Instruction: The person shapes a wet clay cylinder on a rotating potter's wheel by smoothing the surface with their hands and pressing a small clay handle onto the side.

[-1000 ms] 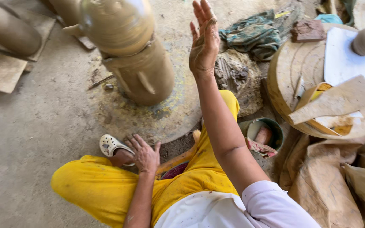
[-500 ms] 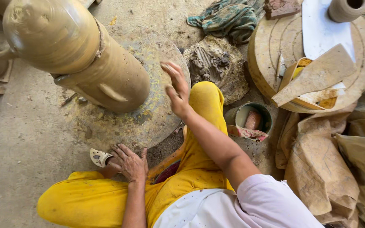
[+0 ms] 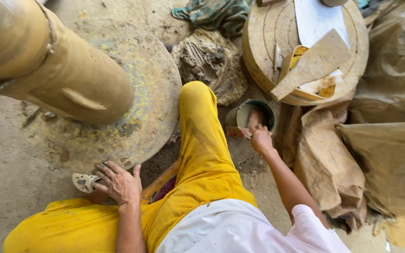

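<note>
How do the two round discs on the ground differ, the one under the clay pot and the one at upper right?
The wheel disc carries one tall clay pot; the wooden disc holds a white sheet and flat scraps. The wheel disc is thin, yellow-flecked; the wooden disc is thick with grooved rings. Both are round and clay-smeared.

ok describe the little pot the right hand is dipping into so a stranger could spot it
Start at the big round wooden board at upper right. Just below its lower-left edge, beside the yellow-trousered knee, sits a small dark round bucket with the right hand reaching in. It is the only open container there, holding pale muddy liquid.
</note>
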